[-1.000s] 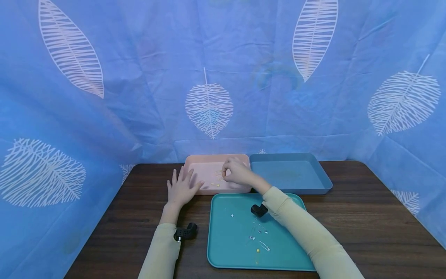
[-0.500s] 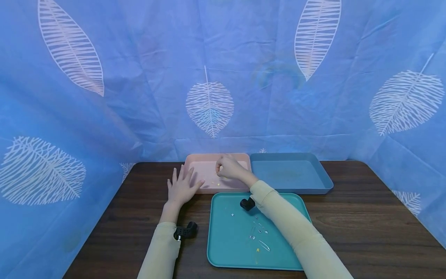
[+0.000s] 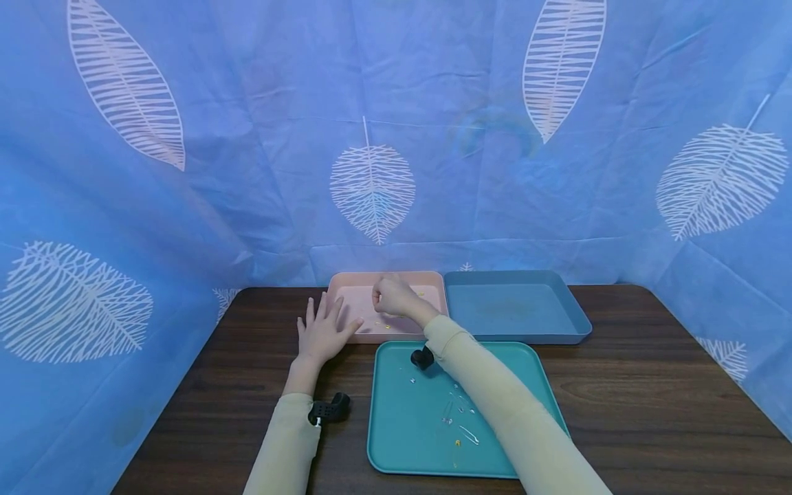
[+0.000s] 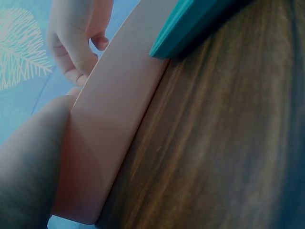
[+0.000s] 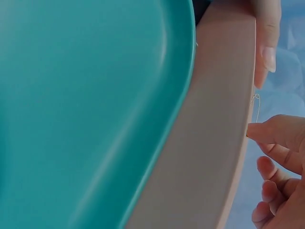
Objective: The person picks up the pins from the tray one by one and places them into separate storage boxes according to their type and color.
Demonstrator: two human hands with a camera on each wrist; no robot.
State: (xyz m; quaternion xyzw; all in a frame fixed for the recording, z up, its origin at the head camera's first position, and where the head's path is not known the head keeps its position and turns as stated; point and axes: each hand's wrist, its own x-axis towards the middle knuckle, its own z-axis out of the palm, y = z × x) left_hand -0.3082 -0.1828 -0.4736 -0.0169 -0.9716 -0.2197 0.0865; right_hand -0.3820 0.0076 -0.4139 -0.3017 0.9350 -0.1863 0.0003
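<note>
My right hand (image 3: 396,297) is over the pink tray (image 3: 354,292), its thumb and fingers pinching a thin gold safety pin (image 5: 258,106); the coiled end shows past the fingertips in the right wrist view. My left hand (image 3: 320,338) rests with spread fingers at the pink tray's front left corner, the thumb over the rim. Gold pins (image 3: 388,326) lie in the pink tray, partly hidden by my right hand. Several silver safety pins (image 3: 468,435) and a gold safety pin (image 3: 458,443) are scattered on the teal tray (image 3: 402,440).
A blue tray (image 3: 513,306) stands against the pink one on the right. The teal tray lies in front of both, under my right forearm. Brown wooden table (image 3: 650,392) extends to either side. A blue leaf-print cloth (image 3: 433,179) hangs behind.
My right hand has moved left across the pink tray, with the forearm following. A gold pin near the tray's right side has come into view. The left hand has stayed put.
</note>
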